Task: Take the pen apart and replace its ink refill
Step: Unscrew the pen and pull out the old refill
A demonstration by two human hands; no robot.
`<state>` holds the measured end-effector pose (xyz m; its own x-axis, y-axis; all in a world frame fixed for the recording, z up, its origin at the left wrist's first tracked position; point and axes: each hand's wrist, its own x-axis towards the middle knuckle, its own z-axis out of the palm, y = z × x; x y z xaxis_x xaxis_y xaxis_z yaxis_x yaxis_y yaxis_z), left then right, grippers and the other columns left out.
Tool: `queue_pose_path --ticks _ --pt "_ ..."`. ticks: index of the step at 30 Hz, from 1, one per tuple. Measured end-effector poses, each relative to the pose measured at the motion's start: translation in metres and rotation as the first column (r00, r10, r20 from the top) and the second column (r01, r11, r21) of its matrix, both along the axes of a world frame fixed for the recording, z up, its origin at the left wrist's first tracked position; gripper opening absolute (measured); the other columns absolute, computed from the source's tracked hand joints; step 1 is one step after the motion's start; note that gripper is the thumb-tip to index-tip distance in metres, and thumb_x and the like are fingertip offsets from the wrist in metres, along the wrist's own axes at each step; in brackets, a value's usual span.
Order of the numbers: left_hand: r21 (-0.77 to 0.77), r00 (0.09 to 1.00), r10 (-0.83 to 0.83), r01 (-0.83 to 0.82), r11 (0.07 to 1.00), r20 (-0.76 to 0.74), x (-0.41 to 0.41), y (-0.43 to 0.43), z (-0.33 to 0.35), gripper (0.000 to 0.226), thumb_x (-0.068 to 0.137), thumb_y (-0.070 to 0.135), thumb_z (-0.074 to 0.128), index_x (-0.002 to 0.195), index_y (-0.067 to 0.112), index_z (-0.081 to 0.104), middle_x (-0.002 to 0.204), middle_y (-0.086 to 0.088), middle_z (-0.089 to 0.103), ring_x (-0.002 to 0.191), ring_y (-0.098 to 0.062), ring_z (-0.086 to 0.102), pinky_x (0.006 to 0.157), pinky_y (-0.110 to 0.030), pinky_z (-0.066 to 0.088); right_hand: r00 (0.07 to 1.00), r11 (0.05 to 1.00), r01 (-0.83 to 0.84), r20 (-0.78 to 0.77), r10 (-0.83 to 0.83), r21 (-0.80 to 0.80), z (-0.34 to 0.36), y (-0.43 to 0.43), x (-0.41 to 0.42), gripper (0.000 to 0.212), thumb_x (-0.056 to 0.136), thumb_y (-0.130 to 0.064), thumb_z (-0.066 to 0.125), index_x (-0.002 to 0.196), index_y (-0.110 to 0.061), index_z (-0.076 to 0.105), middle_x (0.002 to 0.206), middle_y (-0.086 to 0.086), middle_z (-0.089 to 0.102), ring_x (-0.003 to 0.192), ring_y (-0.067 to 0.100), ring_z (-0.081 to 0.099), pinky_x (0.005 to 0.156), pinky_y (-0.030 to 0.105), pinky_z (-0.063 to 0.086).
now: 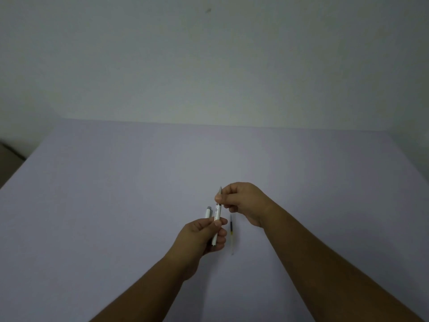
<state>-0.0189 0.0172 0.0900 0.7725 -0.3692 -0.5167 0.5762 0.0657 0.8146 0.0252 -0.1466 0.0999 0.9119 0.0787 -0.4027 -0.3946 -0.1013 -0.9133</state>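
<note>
A white pen barrel (217, 214) stands nearly upright above the table, tip up. My left hand (204, 235) grips its lower half, and a white cap (208, 212) pokes up from the same hand beside the barrel. My right hand (243, 203) pinches the grey tip section (219, 192) at the barrel's top between thumb and forefinger. A thin ink refill (231, 231), dark at its far end and clear at its near end, lies on the table just right of my left hand.
The pale lavender table (116, 205) reaches back to a plain wall (209, 66). Its left edge runs diagonally at the far left, with a dark floor strip beyond it.
</note>
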Motion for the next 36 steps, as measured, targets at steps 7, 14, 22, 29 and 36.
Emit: queue_pose_path --ticks 7,14,22,29,36 --pt "0.018 1.0 0.003 -0.003 1.0 0.001 -0.003 0.0 0.0 0.022 0.093 0.016 0.051 0.092 0.009 0.072 0.067 -0.005 0.068 0.061 -0.015 0.064 0.06 -0.023 0.056 0.999 0.992 -0.045 -0.012 0.046 0.116 -0.001 -0.004 -0.005 0.014 0.088 -0.011 0.057 0.089 -0.014 0.071 0.082 -0.001 0.068 0.076 0.011 0.058 0.069 0.021 0.048" --pt "0.018 1.0 -0.009 0.009 1.0 0.013 -0.008 -0.003 0.001 0.021 0.093 0.016 0.052 0.091 0.01 0.073 0.068 -0.007 0.067 0.063 -0.017 0.062 0.063 -0.025 0.057 1.0 0.999 -0.006 0.022 0.005 0.04 0.0 0.0 -0.007 0.007 0.08 -0.013 0.069 0.074 -0.017 0.069 0.071 -0.003 0.067 0.071 0.011 0.059 0.066 0.023 0.047" --pt "0.031 1.0 -0.001 0.0 1.0 0.016 -0.008 -0.003 0.002 0.022 0.093 0.017 0.052 0.092 0.01 0.072 0.068 -0.007 0.068 0.063 -0.017 0.063 0.062 -0.024 0.056 1.0 0.996 -0.015 0.001 0.015 0.088 0.002 -0.002 -0.011 0.012 0.08 -0.018 0.069 0.091 -0.015 0.069 0.082 -0.002 0.07 0.078 0.01 0.061 0.07 0.023 0.048" --pt "0.029 1.0 -0.006 0.005 1.0 0.022 -0.008 -0.002 0.001 0.021 0.092 0.017 0.053 0.091 0.01 0.073 0.069 -0.006 0.068 0.064 -0.017 0.063 0.063 -0.024 0.057 1.0 0.981 -0.023 0.005 0.023 0.194 0.001 -0.004 -0.009 0.015 0.083 -0.005 0.063 0.093 -0.013 0.07 0.085 -0.001 0.074 0.081 0.009 0.068 0.07 0.019 0.052" --pt "0.017 1.0 -0.008 0.007 1.0 0.018 -0.009 -0.003 0.0 0.021 0.092 0.018 0.053 0.091 0.011 0.073 0.069 -0.007 0.067 0.064 -0.017 0.063 0.062 -0.024 0.057 0.999 0.999 0.032 0.013 -0.032 -0.028 0.0 -0.002 -0.01 0.009 0.077 -0.021 0.073 0.08 -0.014 0.069 0.075 -0.001 0.067 0.072 0.012 0.057 0.065 0.024 0.047"
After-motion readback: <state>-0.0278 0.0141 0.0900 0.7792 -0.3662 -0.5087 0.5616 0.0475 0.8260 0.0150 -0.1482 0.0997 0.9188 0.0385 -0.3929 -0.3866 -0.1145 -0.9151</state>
